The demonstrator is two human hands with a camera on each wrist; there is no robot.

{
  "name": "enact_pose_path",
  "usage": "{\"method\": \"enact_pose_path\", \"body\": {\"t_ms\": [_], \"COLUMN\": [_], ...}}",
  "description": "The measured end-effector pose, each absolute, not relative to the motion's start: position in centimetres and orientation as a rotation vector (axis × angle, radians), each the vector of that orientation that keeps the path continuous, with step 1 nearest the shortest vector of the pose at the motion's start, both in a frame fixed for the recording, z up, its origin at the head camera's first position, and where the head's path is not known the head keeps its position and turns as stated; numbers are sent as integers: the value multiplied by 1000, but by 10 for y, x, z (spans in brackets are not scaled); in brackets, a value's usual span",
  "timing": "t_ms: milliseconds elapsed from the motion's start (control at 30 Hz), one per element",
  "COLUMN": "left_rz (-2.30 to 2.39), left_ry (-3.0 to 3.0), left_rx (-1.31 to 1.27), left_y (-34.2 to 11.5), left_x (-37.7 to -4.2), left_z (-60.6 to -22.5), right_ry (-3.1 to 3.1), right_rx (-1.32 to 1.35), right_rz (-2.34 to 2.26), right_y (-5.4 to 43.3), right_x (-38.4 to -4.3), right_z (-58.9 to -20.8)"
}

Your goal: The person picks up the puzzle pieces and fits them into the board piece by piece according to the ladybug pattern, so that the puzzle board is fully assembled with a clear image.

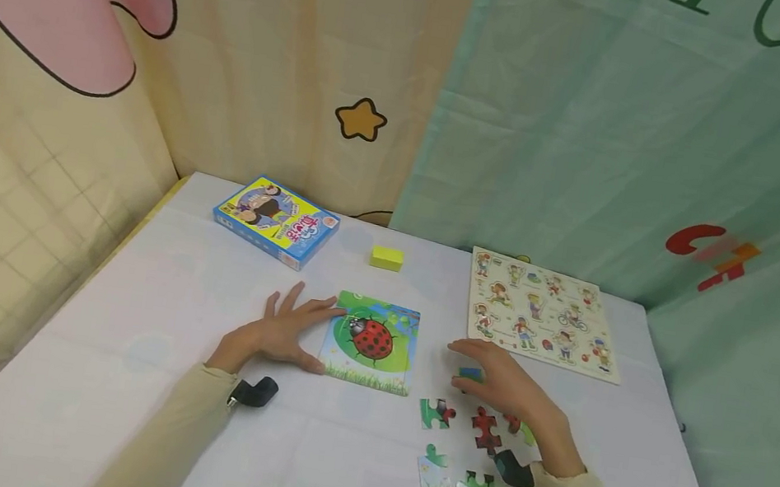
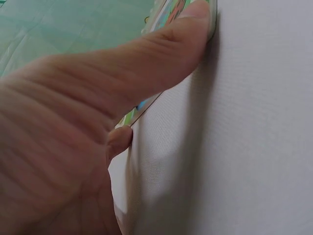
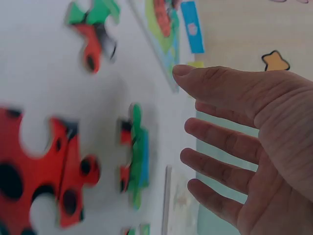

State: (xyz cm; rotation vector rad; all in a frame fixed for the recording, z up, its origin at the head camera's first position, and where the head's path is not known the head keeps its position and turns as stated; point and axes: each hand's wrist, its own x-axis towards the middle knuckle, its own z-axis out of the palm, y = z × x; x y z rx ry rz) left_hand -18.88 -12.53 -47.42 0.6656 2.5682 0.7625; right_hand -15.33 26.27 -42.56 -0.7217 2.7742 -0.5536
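While the ladybug board (image 1: 372, 344) was touched at its left edge by the left hand (image 1: 278, 336), with thumb and fingers extended and unclenched, the right hand (image 1: 514, 382) was held released above the table (image 1: 330, 460), fingers spread. Beneath that hand, a blue-green piece (image 1: 471, 373) was seen lying apart from the fingers. Toward the foreground, further loose pieces (image 1: 485, 429) were laid out. The board was positioned between both hands. Beyond it, a yellow block (image 1: 386, 259) was placed, with a box (image 1: 277, 219) to its left and a figure board (image 1: 546, 315) to its right.
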Motion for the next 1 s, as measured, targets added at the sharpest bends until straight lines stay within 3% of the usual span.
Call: {"method": "enact_pose_path", "body": {"t_ms": [367, 1000], "left_rz": [782, 752], "left_ry": [2551, 2541], "left_rx": [661, 578], "left_y": [-122, -121], "left_x": [-191, -195], "left_z": [-477, -464], "right_ry": [2747, 2762], "right_rx": [-547, -581], "right_rz": [-544, -511], "right_y": [291, 301], "right_x": [-151, -151], "right_z": [-437, -443]}}
